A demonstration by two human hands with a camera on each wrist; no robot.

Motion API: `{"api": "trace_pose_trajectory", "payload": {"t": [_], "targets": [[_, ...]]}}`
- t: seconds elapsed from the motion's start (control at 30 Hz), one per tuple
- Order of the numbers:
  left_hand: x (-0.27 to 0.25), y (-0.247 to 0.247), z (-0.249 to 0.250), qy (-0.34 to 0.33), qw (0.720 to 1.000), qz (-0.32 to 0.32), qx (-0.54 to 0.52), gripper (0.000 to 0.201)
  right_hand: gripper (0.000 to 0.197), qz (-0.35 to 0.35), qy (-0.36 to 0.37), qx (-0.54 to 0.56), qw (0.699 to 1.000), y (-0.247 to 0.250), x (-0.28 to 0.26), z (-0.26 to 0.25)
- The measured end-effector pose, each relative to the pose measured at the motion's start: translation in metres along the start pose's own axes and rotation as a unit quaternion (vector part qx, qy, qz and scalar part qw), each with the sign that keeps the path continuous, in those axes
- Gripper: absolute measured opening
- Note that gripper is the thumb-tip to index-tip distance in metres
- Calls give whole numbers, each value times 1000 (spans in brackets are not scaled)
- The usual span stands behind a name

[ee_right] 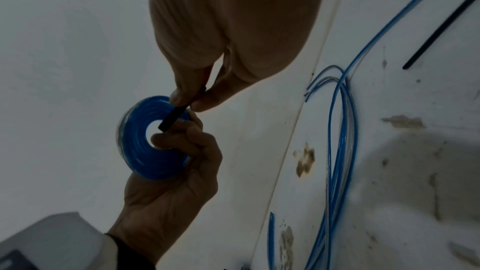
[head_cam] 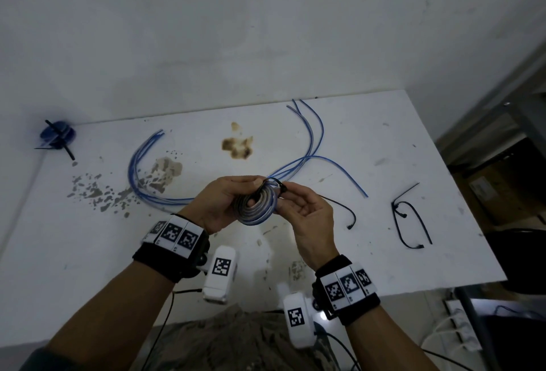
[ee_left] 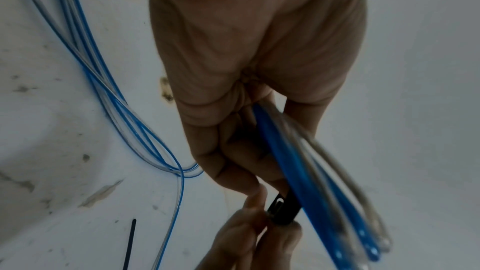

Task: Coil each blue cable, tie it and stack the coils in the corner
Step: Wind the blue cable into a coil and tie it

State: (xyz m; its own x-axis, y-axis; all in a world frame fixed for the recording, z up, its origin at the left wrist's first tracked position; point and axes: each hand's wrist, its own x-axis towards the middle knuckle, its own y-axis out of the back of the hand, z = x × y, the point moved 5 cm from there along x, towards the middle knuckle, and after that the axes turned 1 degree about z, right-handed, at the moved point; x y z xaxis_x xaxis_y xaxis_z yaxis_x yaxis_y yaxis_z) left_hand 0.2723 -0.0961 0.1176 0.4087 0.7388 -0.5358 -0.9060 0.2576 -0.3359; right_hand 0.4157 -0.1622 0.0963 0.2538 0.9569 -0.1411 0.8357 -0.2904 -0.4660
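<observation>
The blue cable coil [head_cam: 256,207] is a flat, tight ring of several turns with an open centre, part clear and part vivid blue, held up above the white counter [head_cam: 384,223]. A black zip tie [ee_right: 172,118] crosses its upper rim.

In the left wrist view the coil shows edge-on and blurred, so its turns cannot be counted. Whether the tie is already locked cannot be made out.

The left hand [head_cam: 220,202] has a narrow grip on the coil, thumb on its face and fingers curled behind. The right hand [head_cam: 307,208], just beside that grip, pinches the zip tie at the rim between thumb and fingertip [ee_right: 179,95]; its palm faces up.

Beyond the grip, loose blue cables [head_cam: 310,140] lie curved on the counter. Right of it lie spare black zip ties [head_cam: 410,223]. Far to the left, a tied blue coil [head_cam: 57,135] sits in the corner by the wall.
</observation>
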Motion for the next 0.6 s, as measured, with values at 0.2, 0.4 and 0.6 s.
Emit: {"api": "trace_pose_trajectory", "payload": {"t": [0.2,0.4,0.6], "targets": [[0,-1,2,-41,999,14,-12,20,51,-10,-21,17,1000,-7,-1,2],[1,-1,4,-54,998,24,-10,15,43,38,-20,46,998,-6,2,4],[3,3,4,-64,998,20,-13,16,51,33,-35,50,998,-9,2,7]]}}
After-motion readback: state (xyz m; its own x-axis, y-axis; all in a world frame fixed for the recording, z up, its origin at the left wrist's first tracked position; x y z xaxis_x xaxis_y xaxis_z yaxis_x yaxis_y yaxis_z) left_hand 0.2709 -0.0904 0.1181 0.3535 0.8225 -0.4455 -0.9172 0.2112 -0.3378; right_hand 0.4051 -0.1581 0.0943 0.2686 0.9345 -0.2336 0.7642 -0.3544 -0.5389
